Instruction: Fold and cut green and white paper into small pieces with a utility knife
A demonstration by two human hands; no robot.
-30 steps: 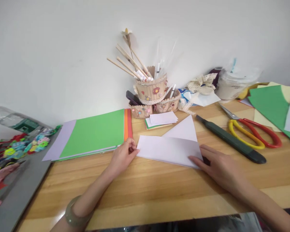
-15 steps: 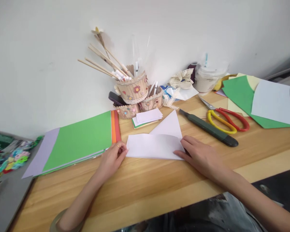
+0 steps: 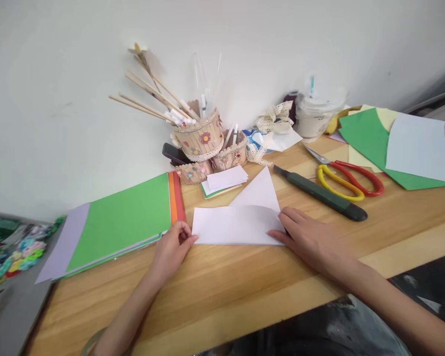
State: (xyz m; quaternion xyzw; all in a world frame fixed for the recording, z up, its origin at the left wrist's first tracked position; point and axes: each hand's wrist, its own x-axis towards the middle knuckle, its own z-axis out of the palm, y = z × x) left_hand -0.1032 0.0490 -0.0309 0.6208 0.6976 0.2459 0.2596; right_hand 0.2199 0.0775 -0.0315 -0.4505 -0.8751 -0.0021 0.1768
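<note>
A folded white paper [image 3: 233,225] lies on the wooden table, its long folded edge toward me and a triangular part sticking out behind. At its left end, my left hand [image 3: 176,247] pinches the corner between thumb and curled fingers. My right hand [image 3: 306,237] grips the right end, thumb on top near the front edge and fingers at the back. Behind the paper sits a small stack of cut paper pieces [image 3: 226,180]. A dark green cutter [image 3: 319,194] lies just beyond my right hand.
Green and other coloured sheets [image 3: 122,217] lie at the left. Scissors [image 3: 344,178] with red and yellow handles are at the right, near more coloured paper [image 3: 422,148]. Decorated holders [image 3: 200,138] with sticks and pens, lace [image 3: 276,118] and a cup [image 3: 317,116] stand along the wall.
The view has shifted slightly. Both hands keep their hold on the paper's ends, and the front layer looks a little flatter at the left.
</note>
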